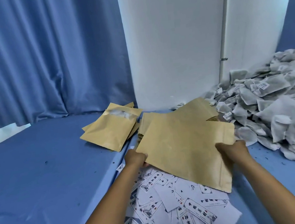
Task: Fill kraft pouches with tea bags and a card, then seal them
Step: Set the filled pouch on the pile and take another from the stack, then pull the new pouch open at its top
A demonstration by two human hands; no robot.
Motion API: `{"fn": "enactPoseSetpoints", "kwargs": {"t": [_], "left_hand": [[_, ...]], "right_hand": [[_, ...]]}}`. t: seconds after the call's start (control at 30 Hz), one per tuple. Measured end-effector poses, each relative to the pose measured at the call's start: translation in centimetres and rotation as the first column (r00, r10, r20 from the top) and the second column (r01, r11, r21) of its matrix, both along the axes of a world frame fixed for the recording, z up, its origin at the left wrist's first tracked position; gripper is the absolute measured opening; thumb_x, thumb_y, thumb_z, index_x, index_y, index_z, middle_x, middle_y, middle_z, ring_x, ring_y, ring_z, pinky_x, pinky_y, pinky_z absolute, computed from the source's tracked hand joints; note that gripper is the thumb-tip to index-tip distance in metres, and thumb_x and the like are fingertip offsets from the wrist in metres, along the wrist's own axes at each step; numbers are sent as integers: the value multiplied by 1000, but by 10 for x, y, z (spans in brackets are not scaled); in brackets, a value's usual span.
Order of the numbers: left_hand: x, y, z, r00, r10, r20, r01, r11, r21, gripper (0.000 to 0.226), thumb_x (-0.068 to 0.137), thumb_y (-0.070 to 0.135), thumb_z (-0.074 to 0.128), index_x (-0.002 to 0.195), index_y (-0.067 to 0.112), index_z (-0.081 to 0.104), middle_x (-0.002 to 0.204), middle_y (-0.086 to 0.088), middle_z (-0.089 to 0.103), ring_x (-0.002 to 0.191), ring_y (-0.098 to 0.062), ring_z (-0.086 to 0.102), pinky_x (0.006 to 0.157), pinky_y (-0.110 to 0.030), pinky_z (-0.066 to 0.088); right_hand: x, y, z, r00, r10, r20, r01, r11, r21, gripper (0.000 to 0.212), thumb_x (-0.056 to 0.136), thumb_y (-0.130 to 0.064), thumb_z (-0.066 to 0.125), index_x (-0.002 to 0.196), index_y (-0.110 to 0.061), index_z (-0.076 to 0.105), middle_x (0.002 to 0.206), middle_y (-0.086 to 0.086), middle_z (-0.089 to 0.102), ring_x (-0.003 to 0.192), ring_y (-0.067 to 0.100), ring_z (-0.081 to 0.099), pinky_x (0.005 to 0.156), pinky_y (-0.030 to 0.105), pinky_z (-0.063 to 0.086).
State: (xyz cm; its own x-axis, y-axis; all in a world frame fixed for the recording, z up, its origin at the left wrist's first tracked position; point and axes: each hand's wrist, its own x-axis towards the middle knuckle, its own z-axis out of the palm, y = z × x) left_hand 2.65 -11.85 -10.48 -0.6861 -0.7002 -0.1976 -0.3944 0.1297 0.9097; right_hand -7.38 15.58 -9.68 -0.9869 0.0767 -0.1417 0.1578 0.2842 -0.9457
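A person is holding a flat kraft pouch in both hands above a scatter of printed cards on a blue table. The left hand is gripping the pouch's near-left corner, fingers curled under the edge, while the right hand is pinching the right side near the zip strip, thumb tucked behind the paper. The pouch is lying tilted, its lower corner hanging just over the cards, and it is looking empty and light; stiff enough to keep its shape, it is likely creasing easily, so the edges beside the mouth are the sensible place to hold it while spreading it open. Its smooth paper face may be slipping a little in dry fingers. Behind it, a stack of unused pouches is sitting partly hidden, and to the left a small pile of finished pouches is resting on the table, the top one showing pale contents through its clear window. At right, a large heap of tea bags is spilling across the table against a white wall, well within reach; soft and feather-light, they are likely tearing if snagged. A blue curtain is hanging at left. Filling is not yet begun on this pouch.
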Motion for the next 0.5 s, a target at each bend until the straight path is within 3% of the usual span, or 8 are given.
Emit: {"fn": "enactPoseSetpoints", "kwargs": {"t": [0.03,0.07,0.13,0.17,0.2,0.33,0.4,0.5], "left_hand": [[3,3,0,995,-10,101,29,982,-188,28,88,0,59,115,-4,54,111,-17,62,90,-28,62,59,-28,52],[4,7,1,972,14,235,102,875,-474,31,89,2,55,120,0,51,116,-15,60,99,-27,61,69,-31,51],[5,27,13,941,150,303,228,380,-896,34,90,8,47,124,9,43,121,-7,52,110,-25,52,80,-35,44],[6,43,21,958,106,266,242,196,-950,30,91,13,44,121,13,43,119,-5,50,109,-25,49,81,-34,40],[7,64,27,972,-20,233,233,115,-966,23,92,18,43,115,16,45,114,-4,51,104,-24,51,77,-34,39],[8,145,40,868,-470,161,298,234,-925,31,95,46,40,100,17,50,99,-4,57,83,-29,59,65,-35,42],[1,176,37,828,-526,196,351,214,-911,37,93,51,40,103,16,49,102,-5,55,86,-30,59,66,-36,41],[-17,201,20,783,-501,368,559,307,-770,43,91,51,45,111,13,51,111,-10,55,102,-32,57,76,-38,42]], "right_hand": [[-1,6,-2,995,87,57,-78,985,-154,50,84,-11,69,126,6,47,103,20,62,85,32,60,71,36,49],[-2,10,-6,986,153,71,-130,956,-264,40,86,-5,66,122,5,52,101,20,65,82,31,62,73,38,51],[-2,12,-11,973,231,28,-199,891,-407,28,90,-1,57,118,2,56,106,20,67,90,34,64,86,48,52],[-1,11,-11,961,276,-7,-245,838,-488,23,92,-1,53,115,-1,57,102,17,69,88,32,66,85,47,53],[2,10,-10,945,325,-40,-288,767,-573,20,93,0,50,112,-3,58,96,13,71,83,27,68,78,42,56],[15,4,-20,912,409,-32,-279,561,-779,20,96,1,43,107,-5,58,86,14,72,71,22,70,60,34,60],[17,9,-29,893,449,6,-262,533,-805,27,96,6,36,113,-3,55,94,20,67,77,27,67,64,33,59],[18,24,-38,828,542,141,-190,507,-841,23,97,2,32,105,6,53,76,18,65,62,21,67,53,25,58]]}}
